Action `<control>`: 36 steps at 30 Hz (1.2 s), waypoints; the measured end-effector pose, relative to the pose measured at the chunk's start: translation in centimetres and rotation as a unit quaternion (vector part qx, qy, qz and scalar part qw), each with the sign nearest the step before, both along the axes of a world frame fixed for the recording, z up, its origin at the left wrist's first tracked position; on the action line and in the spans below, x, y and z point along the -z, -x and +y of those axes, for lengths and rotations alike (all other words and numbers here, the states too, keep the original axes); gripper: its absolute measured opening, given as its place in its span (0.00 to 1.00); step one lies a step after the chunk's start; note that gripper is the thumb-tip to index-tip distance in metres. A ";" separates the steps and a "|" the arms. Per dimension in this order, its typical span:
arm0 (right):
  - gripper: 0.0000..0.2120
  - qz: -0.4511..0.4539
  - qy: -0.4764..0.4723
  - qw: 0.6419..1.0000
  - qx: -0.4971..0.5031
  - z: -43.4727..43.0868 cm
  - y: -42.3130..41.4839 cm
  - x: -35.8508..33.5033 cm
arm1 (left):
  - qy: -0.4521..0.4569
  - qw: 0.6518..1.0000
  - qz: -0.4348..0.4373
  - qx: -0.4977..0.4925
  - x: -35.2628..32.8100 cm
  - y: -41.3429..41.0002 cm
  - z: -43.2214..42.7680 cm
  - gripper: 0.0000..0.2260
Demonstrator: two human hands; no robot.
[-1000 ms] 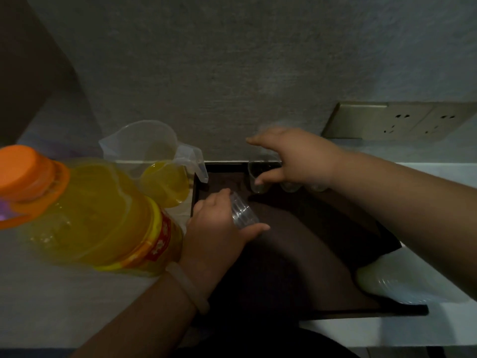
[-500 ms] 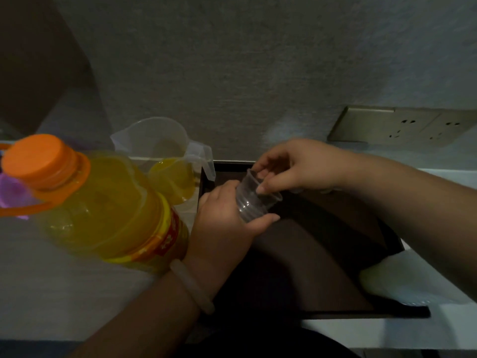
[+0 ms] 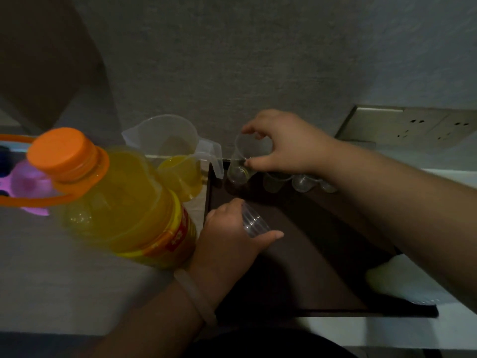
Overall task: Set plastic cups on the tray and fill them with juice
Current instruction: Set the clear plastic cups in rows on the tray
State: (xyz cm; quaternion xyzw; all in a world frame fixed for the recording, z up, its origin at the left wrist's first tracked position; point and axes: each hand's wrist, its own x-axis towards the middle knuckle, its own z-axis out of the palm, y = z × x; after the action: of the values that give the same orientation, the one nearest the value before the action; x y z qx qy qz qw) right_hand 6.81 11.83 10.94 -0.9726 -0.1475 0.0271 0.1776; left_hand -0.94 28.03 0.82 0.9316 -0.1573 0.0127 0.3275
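Over dark tray (image 3: 296,254), right hand (image 3: 286,143) pinches clear cup (image 3: 241,164).

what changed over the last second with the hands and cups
The right hand pinched one cup off the stack in the left hand and carried it to the far left corner of the tray, holding its rim beside the row of cups. The left hand still grips the stack; bottle and pitcher stayed put.
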 end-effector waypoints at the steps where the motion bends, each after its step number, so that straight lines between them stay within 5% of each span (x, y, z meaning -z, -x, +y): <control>1: 0.31 0.002 0.012 1.000 -0.005 0.2 -0.2 0.7 | -0.002 1.000 0.007 0.004 0.1 0.0 0.1 0.38; 13: 0.48 0.047 0.018 0.999 -0.016 1.4 -0.7 5.1 | 0.028 0.999 0.027 0.025 0.0 0.1 0.6 0.37; 36: 0.44 0.035 0.007 0.999 -0.002 1.2 -1.2 3.3 | 0.053 0.997 0.053 -0.004 0.0 -1.3 0.3 0.34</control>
State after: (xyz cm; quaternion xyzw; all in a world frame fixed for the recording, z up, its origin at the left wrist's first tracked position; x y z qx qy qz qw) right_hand 7.96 13.05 7.61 -0.9721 -0.1430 0.0620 0.1755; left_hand 0.34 28.38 0.80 0.9128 -0.1354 -0.0271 0.3842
